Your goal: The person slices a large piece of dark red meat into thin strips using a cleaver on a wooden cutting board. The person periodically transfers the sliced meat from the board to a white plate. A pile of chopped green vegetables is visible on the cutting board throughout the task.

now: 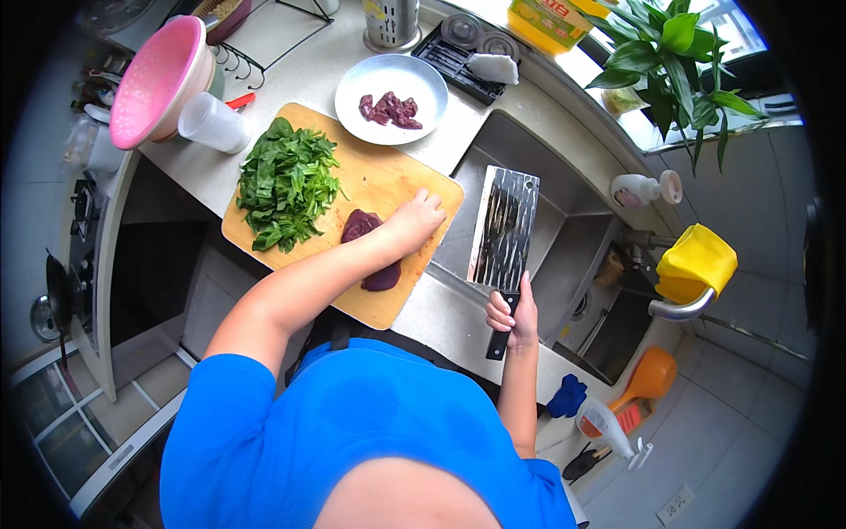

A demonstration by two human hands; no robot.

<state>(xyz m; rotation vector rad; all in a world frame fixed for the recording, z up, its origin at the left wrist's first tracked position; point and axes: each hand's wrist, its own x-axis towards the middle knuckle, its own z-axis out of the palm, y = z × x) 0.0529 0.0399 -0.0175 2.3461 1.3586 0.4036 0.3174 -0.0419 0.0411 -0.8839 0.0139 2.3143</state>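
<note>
My right hand [514,318] grips the black handle of a cleaver [507,225], its broad blade upright over the sink's near edge. The blade is dark and streaked. Bent over the right part of the wooden cutting board [370,304], my left hand [416,222] has its fingers curled together; whatever they may hold is hidden. Under and beside my left wrist lie dark red pieces of liver [359,226], partly covered by my forearm. Chopped green leaves [286,181] are heaped on the board's left side. Beyond the board, a white plate [352,88] carries sliced liver [392,110].
A steel sink [551,207] lies to the right, with a yellow cloth [696,264] over its faucet [683,304]. A pink colander [159,79] and a translucent cup [214,123] stand at left. Behind are a black rack [449,66] and a plant [670,53].
</note>
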